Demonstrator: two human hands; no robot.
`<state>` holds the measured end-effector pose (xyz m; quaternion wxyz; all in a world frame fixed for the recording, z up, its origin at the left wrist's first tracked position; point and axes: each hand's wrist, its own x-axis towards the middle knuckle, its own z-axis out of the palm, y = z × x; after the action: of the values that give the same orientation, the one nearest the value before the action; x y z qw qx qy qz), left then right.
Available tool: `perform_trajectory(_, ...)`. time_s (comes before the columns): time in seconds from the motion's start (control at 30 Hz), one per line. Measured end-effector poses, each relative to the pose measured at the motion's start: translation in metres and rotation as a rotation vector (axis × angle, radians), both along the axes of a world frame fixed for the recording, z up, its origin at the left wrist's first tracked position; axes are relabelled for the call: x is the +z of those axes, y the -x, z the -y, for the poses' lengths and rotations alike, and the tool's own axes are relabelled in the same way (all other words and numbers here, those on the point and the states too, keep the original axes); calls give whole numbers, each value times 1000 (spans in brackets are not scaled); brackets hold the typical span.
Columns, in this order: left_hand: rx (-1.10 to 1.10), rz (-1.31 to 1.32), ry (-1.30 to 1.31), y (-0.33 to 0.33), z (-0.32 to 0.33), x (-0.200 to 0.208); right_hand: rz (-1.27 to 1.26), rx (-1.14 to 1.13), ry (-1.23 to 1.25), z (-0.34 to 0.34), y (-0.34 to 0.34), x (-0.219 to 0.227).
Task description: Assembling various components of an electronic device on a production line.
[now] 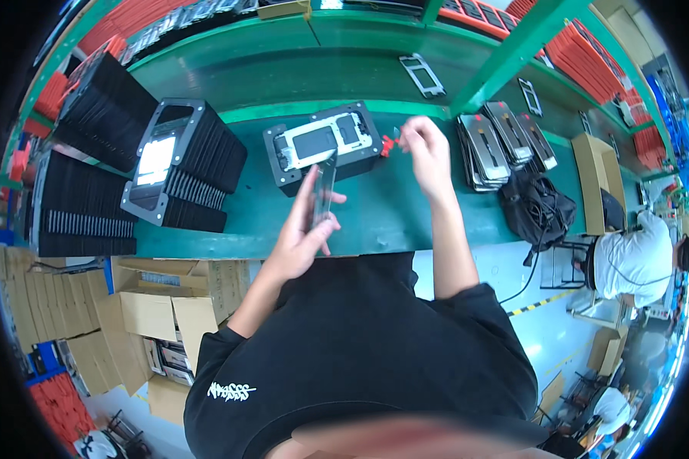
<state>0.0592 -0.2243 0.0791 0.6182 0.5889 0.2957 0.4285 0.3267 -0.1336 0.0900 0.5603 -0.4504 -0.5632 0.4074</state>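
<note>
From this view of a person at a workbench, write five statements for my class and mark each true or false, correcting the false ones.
1. The left hand holds a thin panel. True.
2. The right hand grips a black bag. False: the right hand is by a small red piece; the black bag lies farther right.
3. A pale frame lies on a black block. True.
4. Tall black stacks stand at the right. False: the tall black stacks stand at the left.
5. The person wears a black top. True.

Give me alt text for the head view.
A person's left hand holds a thin flat panel near a black fixture bearing a pale frame on a green workbench. The right hand is near a small red piece.
</note>
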Motion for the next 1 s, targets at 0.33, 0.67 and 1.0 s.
perform_trajectory(0.33,17,487,312,0,-8,29,624,-281,-213,24,30,33)
perform_trajectory(0.67,-106,362,163,23,-34,35,258,1119,402,31,34,73)
perform_trajectory(1.0,393,-748,-628,26,-95,58,78,49,84,-23,4,2)
